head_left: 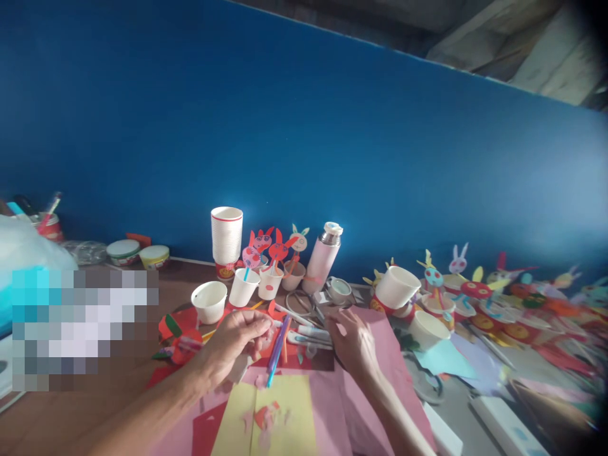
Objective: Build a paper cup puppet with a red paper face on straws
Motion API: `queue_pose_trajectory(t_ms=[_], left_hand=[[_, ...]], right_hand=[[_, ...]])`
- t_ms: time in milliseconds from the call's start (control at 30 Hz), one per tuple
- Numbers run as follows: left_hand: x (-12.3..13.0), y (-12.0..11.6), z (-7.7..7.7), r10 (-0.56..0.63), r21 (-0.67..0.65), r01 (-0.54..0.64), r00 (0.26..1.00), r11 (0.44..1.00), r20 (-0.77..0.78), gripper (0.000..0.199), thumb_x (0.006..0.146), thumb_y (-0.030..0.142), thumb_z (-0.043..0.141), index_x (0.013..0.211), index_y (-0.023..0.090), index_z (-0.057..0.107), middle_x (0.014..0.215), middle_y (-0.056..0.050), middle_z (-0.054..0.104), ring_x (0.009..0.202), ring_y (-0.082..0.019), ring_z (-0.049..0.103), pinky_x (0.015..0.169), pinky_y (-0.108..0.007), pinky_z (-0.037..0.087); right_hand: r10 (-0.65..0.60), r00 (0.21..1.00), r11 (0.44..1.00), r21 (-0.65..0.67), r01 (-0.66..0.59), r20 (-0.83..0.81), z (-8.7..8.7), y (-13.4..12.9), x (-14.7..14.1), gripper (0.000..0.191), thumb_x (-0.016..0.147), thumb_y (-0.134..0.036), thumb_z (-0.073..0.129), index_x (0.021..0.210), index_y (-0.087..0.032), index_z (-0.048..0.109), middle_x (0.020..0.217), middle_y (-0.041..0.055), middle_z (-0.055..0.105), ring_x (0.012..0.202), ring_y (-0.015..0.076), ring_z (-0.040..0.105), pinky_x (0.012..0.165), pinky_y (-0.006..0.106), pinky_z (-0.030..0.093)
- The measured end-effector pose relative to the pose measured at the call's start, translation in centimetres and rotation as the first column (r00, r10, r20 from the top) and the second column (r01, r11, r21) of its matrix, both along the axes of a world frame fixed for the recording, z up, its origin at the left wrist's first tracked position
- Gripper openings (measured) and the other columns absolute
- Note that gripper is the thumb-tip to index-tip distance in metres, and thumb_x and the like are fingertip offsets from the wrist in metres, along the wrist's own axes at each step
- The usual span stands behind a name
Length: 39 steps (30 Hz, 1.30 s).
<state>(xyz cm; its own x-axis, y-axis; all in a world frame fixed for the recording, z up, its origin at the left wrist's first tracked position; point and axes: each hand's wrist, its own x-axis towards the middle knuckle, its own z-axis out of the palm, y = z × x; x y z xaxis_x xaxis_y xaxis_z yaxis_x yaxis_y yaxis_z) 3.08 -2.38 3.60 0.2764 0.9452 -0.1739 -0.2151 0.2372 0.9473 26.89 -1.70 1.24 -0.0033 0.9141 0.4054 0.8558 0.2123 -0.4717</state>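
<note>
My left hand [242, 332] hovers over the coloured paper, its fingertips pinched together; what they hold is too small and blurred to make out. Next to it lie a purple and blue pen [278, 351] and white markers [311, 335]. At the right end of the markers is my right hand [354, 342], back upward and fingers bent down, the fingertips partly hidden. Under the hands, scraps of red paper lie on a yellow sheet [289, 418] and a pink sheet [375, 386]. Behind them, paper rabbit figures [279, 250] stand in white paper cups [244, 288].
A stack of paper cups [227, 234] and a pink thermos [323, 259] stand against the blue wall [285, 126]. At right are more cups with animal figures [475, 291], blurred. Lidded tubs [154, 256] and a pale plastic bag [28, 247] sit at left.
</note>
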Motion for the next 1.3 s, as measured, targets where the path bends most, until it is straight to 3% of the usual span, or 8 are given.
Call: queue_pose_trajectory(t_ms=[100,200,400,600,767,967,1300], left_hand=[[0.4,-0.2,-0.2,0.001,-0.017,-0.001,1.0,1.0,0.031,0.016,0.071,0.027,0.065,0.069,0.012,0.062,0.054,0.002,0.054,0.044,-0.006,0.043,0.042,-0.017,0.035],[0.7,-0.4,-0.4,0.007,-0.003,-0.006,0.998,1.0,0.055,0.016,0.07,0.027,0.065,0.071,0.011,0.063,0.056,0.002,0.054,0.046,-0.007,0.042,0.042,-0.018,0.034],[0.9,-0.7,-0.6,0.026,0.052,-0.025,1.0,0.998,-0.017,0.019,0.072,0.032,0.064,0.074,0.012,0.065,0.055,0.002,0.053,0.047,-0.007,0.043,0.044,-0.018,0.033],[1.7,-1.3,-0.8,0.0,0.063,-0.003,0.999,0.998,0.046,0.017,0.073,0.03,0.063,0.073,0.013,0.065,0.05,0.003,0.053,0.043,-0.008,0.045,0.043,-0.019,0.037],[2.3,-1.7,-1.8,0.002,0.005,-0.003,0.999,1.0,0.038,0.019,0.073,0.033,0.062,0.072,0.014,0.06,0.044,0.004,0.049,0.037,-0.009,0.044,0.036,-0.02,0.034],[2.4,-1.8,-1.6,-0.002,-0.031,0.004,0.997,1.0,0.083,0.019,0.071,0.033,0.064,0.069,0.014,0.059,0.045,0.005,0.047,0.036,-0.007,0.043,0.036,-0.018,0.034],[2.2,-1.7,-2.0,-0.01,-0.045,0.012,0.998,0.999,0.055,0.02,0.07,0.034,0.064,0.075,0.015,0.061,0.048,0.005,0.048,0.038,-0.007,0.043,0.034,-0.018,0.034]], right_hand=[[0.145,0.91,0.98,-0.071,-0.186,-0.389,0.3,-1.2,-2.8,0.024,0.084,-0.029,0.045,0.078,-0.017,0.065,0.075,0.0023,0.063,0.071,0.0154,0.057,0.064,0.022,0.04],[0.17,0.812,0.947,-0.136,-0.291,-0.558,0.5,-2.3,-4.9,0.023,0.082,-0.032,0.049,0.079,-0.016,0.065,0.066,0.0001,0.061,0.063,0.0137,0.054,0.059,0.021,0.04],[0.148,0.798,0.955,-0.125,-0.268,-0.584,1.6,-2.6,-4.6,0.017,0.079,-0.03,0.055,0.081,-0.017,0.066,0.068,-0.0004,0.061,0.065,0.0134,0.053,0.063,0.023,0.041],[0.229,0.711,0.914,-0.104,-0.391,-0.666,1.3,-3.6,-6.2,0.021,0.075,-0.032,0.059,0.084,-0.014,0.063,0.072,0.0027,0.062,0.066,0.0144,0.054,0.062,0.024,0.043],[0.16,0.712,0.94,-0.115,-0.322,-0.684,1.0,-4.3,-7.4,0.015,0.073,-0.029,0.06,0.071,-0.014,0.059,0.066,0.0005,0.058,0.062,0.0126,0.05,0.061,0.022,0.041],[0.132,0.693,0.95,-0.109,-0.292,-0.708,0.9,-3.9,-7.3,0.017,0.073,-0.03,0.061,0.078,-0.015,0.054,0.067,-0.0018,0.053,0.061,0.0112,0.048,0.057,0.021,0.041],[0.135,0.701,0.954,-0.1,-0.284,-0.7,0.6,-3.7,-7.1,0.012,0.076,-0.023,0.054,0.067,-0.015,0.057,0.063,-0.0009,0.058,0.061,0.0123,0.051,0.061,0.022,0.041]])
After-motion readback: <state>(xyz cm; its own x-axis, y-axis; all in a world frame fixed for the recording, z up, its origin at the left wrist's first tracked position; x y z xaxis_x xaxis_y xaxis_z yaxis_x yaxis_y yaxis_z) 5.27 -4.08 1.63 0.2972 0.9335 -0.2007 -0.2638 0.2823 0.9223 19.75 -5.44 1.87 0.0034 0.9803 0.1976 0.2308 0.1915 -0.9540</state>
